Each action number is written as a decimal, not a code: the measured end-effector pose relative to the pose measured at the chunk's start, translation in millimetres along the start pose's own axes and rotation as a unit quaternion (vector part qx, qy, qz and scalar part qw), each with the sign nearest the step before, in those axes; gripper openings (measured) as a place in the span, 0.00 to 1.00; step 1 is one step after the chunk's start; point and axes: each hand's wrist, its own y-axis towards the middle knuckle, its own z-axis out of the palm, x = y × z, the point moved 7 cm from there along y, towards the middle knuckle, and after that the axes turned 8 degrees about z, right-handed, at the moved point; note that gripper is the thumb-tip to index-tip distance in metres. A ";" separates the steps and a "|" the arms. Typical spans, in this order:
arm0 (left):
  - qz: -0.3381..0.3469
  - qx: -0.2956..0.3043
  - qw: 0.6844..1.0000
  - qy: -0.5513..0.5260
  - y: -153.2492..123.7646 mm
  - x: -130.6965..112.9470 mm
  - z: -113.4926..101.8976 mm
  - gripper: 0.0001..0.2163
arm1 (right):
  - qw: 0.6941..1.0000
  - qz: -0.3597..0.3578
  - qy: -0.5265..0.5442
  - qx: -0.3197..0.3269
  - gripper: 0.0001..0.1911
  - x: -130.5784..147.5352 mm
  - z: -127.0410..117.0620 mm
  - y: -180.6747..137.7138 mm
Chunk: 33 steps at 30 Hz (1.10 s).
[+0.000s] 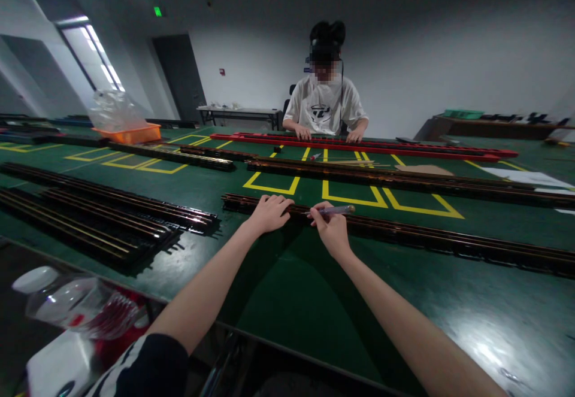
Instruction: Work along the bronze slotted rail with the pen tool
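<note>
A long dark rail with copper-coloured strips (404,231) lies across the table in front of me. My left hand (271,213) rests over it near its left end, fingers bent across the top and thumb on the near side. Just to the right, my right hand (331,229) pinches a slim pen-like tool (338,210) with a clear, purplish barrel. Its tip points left, down at the rail between my hands; whether it touches is too small to tell.
More dark rails (103,199) lie at the left, and another rail (381,175) runs behind mine. Across the green table (287,277) a person (326,103) works at a red rail (404,147). An orange bin (130,133) holds plastic bags. A clear bottle (76,304) is at lower left.
</note>
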 end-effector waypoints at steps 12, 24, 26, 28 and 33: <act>0.007 -0.004 1.000 -0.019 1.8 -1.6 -0.1 0.17 | 1.000 -0.014 -0.013 -0.010 0.14 0.3 -1.3 -0.9; 0.013 0.011 1.000 -0.026 2.5 -3.8 0.6 0.18 | 1.000 -0.013 -0.009 -0.003 0.13 3.9 -1.2 -2.0; 0.014 0.008 1.000 -0.027 2.6 -3.6 0.7 0.18 | 1.000 -0.013 -0.009 -0.001 0.13 4.2 -0.8 -1.8; 0.015 0.006 1.000 -0.027 2.5 -3.2 0.8 0.18 | 1.000 -0.013 -0.010 -0.003 0.12 4.0 -0.7 -1.5; 0.004 0.004 1.000 -0.021 1.7 -0.1 0.9 0.18 | 1.000 -0.013 -0.011 -0.019 0.11 2.7 -2.5 -0.8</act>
